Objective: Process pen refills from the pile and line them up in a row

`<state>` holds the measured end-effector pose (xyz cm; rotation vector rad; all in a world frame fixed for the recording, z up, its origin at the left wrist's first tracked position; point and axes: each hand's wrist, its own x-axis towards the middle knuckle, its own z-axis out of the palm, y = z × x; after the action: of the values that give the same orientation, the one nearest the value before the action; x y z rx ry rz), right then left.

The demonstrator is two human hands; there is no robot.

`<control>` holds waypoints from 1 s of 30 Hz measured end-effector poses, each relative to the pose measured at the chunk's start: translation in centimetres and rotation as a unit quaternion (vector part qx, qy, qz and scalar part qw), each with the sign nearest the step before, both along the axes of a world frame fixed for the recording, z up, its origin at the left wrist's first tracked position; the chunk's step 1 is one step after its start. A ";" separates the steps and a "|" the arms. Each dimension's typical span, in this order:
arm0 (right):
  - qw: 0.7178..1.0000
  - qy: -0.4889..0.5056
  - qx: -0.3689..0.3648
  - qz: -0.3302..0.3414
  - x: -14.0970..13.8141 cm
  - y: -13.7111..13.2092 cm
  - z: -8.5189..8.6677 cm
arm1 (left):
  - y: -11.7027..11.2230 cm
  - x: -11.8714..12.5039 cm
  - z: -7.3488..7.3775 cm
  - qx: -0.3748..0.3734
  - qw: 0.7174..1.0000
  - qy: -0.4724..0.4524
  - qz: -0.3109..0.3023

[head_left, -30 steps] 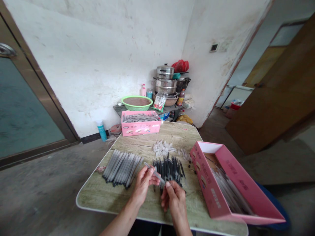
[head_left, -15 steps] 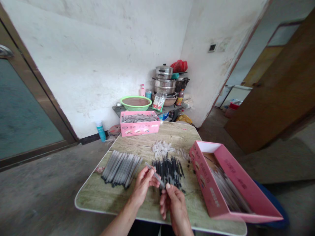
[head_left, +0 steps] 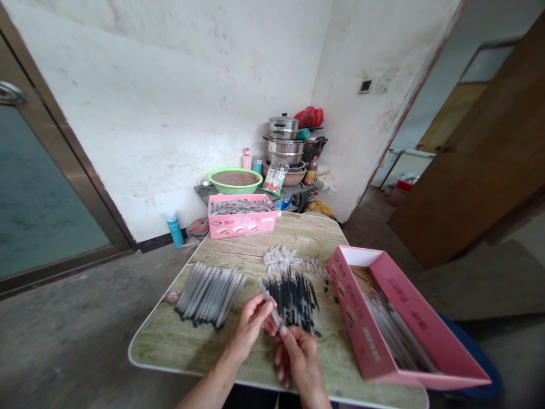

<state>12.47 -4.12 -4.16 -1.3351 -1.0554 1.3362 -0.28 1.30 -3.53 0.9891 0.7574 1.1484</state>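
My left hand (head_left: 252, 322) pinches a translucent pen barrel (head_left: 264, 291), which slants up and to the left in front of me. At its lower end the thumb and fingers of my right hand (head_left: 299, 357) are closed, and the tip there is hidden. Just beyond my hands lies a pile of black pen refills (head_left: 296, 298). To the left, several translucent pens with dark ends (head_left: 210, 295) lie side by side in a row. Small whitish plastic pieces (head_left: 279, 258) are heaped behind the refills.
A pink box (head_left: 355, 318) holding long translucent barrels stands at the table's right edge. Another pink box (head_left: 242, 226), full of greyish sticks, sits at the far edge of the wood-patterned table (head_left: 170, 352). Behind it are a green basin (head_left: 235, 186) and stacked steamer pots (head_left: 284, 149).
The pen barrel has tilted more upright, and both hands have moved slightly down and closer together around it. The piles and boxes stay where they were on the table.
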 end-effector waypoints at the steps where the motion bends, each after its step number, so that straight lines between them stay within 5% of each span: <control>1: 1.000 -0.023 0.006 0.005 0.2 0.1 0.2 | 0.0 0.0 0.0 0.001 1.000 0.001 0.010; 8: 0.982 -0.162 0.086 -0.045 3.4 2.9 2.8 | 0.2 0.0 -0.1 0.005 0.998 0.004 0.063; 12: 0.942 -0.302 0.132 -0.064 4.9 6.1 3.6 | 0.3 0.1 -0.2 -0.009 0.998 0.005 0.066; 20: 0.875 -0.462 0.130 -0.070 5.3 12.8 3.1 | 0.2 0.2 -0.3 -0.005 0.998 0.006 0.056; 30: 0.810 -0.579 0.089 -0.025 3.3 18.1 2.5 | 0.5 0.4 -1.1 -0.018 0.999 -0.007 0.045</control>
<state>15.78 14.02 -1.64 -2.0374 -1.8387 0.2139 0.11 1.80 -4.60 0.9238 0.8153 1.2150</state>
